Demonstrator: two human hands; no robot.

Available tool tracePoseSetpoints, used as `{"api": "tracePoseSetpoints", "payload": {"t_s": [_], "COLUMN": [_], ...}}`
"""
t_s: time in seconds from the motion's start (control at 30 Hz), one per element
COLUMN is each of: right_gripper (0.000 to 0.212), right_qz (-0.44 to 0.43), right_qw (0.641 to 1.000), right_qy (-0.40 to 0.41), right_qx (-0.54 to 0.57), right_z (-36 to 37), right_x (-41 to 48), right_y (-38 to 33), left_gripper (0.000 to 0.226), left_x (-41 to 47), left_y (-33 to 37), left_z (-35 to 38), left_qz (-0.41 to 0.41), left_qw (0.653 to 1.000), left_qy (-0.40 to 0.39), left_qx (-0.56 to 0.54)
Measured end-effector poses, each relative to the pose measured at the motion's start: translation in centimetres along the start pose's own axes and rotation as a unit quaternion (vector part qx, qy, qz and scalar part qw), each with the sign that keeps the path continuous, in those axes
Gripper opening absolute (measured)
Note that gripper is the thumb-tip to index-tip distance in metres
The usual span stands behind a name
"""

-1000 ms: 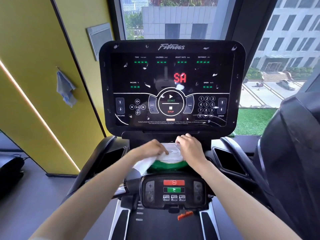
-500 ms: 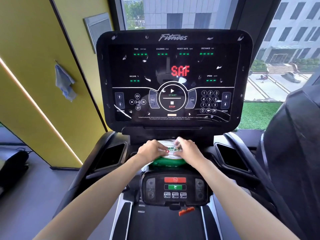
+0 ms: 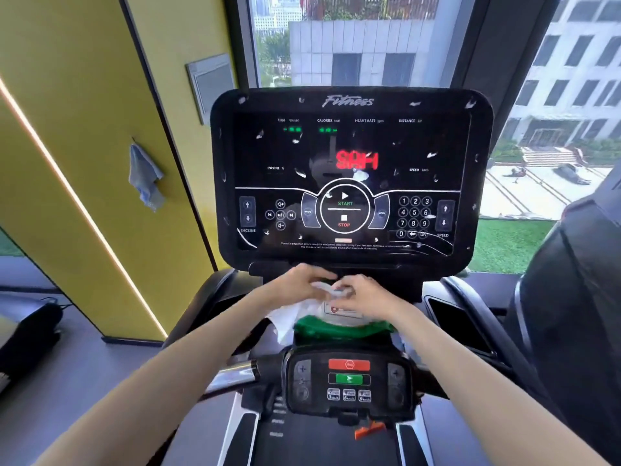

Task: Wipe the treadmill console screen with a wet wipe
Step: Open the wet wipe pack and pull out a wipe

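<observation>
Below glossy speckled console screen [image 3: 349, 183], both hands' fingers [image 3: 324, 285] pinching crumpled white wipe [image 3: 331, 290]

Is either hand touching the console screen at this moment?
No: the left hand and right hand are both below the console screen, at the wet wipe pack.

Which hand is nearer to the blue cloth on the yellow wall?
Left. The left hand is on the wipe pack's left side, toward the cloth; the right hand is on the far side.
</observation>
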State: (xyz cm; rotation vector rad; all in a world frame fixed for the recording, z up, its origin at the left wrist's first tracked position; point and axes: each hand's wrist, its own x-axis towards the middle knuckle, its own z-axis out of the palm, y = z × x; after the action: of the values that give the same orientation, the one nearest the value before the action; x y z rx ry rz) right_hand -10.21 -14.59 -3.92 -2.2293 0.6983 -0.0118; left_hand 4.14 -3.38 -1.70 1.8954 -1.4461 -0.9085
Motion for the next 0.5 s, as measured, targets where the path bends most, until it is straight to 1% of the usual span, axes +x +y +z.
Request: {"api": "tracePoseSetpoints", "payload": {"t_s": [0.03,0.07,0.13,0.17,0.2,0.23,0.27,0.3,0.33,0.37,0.4,0.47,0.5], "right_gripper": [0.038,0.035,0.037,0.034,0.026,0.016,0.018,0.027,0.032,0.032,0.029,0.012,0.013], "right_qz": [-0.011,-0.025,-0.060,-0.062,-0.053,-0.039,-0.027,-0.025,-0.027,-0.033,-0.038,-0.042,-0.045], "right_qw": [0.995,0.986,0.972,0.968,0.966,0.966,0.967,0.968,0.967,0.963,0.957,0.939,0.931], "right_qy": [-0.020,-0.036,-0.039,-0.013,0.032,0.074,0.103,0.116,0.116,0.120,0.129,0.139,0.136], "right_qx": [0.092,0.162,0.225,0.243,0.251,0.245,0.232,0.223,0.226,0.238,0.258,0.311,0.336], "right_z": [-0.5,-1.1,-2.3,-2.8,-3.4,-3.9,-4.5,-5.0,-5.5,-6.0,-6.6,-7.6,-7.9], "right_x": [-0.1,-0.3,-0.3,-0.1,-0.1,-0.1,-0.1,-0.1,-0.4,-0.4,-0.7,-1.1,-1.2], "right_y": [-1.1,-2.4,-4.4,-5.1,-5.9,-6.3,-6.7,-6.7,-6.8,-6.7,-6.7,-6.8,-6.6], "left_gripper": [0.042,0.042,0.037,0.032,0.026,0.019,0.012,0.007,0.006,0.007,0.007,0.007,0.007], "left_x": [-0.3,-0.5,-0.7,-0.7,-0.8,-0.9,-0.9,-0.9,-1.0,-1.1,-1.1,-1.1,-1.1], "left_y": [1.3,2.7,4.9,5.8,6.5,7.1,7.5,7.8,7.9,7.9,7.9,7.9,7.9], "left_z": [-1.6,-2.9,-5.1,-5.8,-6.4,-7.0,-7.4,-7.9,-8.2,-8.5,-8.8,-9.1,-9.1], "left_qz": [0.008,0.017,0.031,0.034,0.035,0.037,0.035,0.033,0.033,0.036,0.038,0.042,0.042], "left_qw": [0.999,0.998,0.995,0.995,0.996,0.996,0.995,0.993,0.990,0.988,0.986,0.978,0.972], "left_qy": [0.003,0.006,0.000,0.001,0.013,0.038,0.073,0.104,0.124,0.135,0.140,0.140,0.137], "left_qx": [-0.039,-0.065,-0.098,-0.098,-0.085,-0.066,-0.049,-0.046,-0.052,-0.064,-0.083,-0.147,-0.188]}}
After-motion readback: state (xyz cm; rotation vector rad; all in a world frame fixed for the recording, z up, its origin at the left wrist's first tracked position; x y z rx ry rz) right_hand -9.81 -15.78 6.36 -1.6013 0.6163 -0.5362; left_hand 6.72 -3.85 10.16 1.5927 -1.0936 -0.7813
